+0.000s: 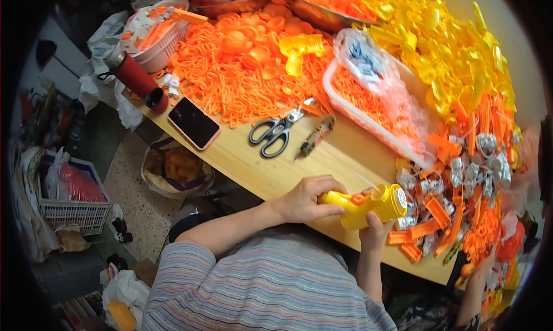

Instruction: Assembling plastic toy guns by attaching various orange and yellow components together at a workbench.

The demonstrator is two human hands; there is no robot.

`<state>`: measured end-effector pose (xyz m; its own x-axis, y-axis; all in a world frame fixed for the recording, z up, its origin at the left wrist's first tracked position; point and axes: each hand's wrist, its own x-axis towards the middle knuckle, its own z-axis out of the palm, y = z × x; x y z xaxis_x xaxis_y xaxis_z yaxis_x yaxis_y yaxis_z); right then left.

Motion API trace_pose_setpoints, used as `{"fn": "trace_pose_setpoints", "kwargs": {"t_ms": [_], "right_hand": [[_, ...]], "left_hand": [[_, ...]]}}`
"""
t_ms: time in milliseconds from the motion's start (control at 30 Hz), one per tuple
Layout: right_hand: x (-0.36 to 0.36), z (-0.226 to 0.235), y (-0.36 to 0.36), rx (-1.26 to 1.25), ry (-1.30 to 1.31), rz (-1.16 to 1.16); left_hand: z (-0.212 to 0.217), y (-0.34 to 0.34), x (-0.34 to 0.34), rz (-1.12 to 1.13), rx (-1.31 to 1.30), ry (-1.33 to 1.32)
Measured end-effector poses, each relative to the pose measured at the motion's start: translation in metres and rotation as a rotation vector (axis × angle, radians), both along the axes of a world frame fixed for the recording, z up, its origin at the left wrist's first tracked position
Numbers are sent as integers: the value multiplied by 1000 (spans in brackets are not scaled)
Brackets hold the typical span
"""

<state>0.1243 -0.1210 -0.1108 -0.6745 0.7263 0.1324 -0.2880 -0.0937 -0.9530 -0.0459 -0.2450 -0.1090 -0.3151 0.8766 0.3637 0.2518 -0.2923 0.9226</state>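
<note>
Both hands hold a yellow plastic toy body (362,217) just over the near edge of the table. It has a stubby grip on one side and a round barrel with a pale patterned disc at its end. My left hand (308,199) is closed around the grip. My right hand (375,229) pinches the barrel from below with the thumb on its near side. A small orange ring-shaped part (358,199) sits on top of the body, near the right fingertips. Fingers behind the toy are partly hidden.
On the wooden table (242,164) lie black-handled scissors (277,132), a dark slim tool (315,137) and a phone (194,123). Beyond are heaps of orange parts (230,72), yellow parts (443,48) and a white tray (368,120). Another person's hand (477,279) reaches in at right.
</note>
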Motion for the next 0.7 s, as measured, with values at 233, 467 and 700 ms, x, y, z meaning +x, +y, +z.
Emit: {"fn": "trace_pose_setpoints", "kwargs": {"t_ms": [233, 467, 700], "right_hand": [[-14, -9, 8, -77, -5, -20], [-22, -26, 12, -197, -57, -26], [-22, -36, 18, -379, -1, -6]], "left_hand": [[17, 7, -53, -44, -154, 122], [1, 33, -200, 780, -129, 590], [4, 48, -287, 1063, -168, 1027]]}}
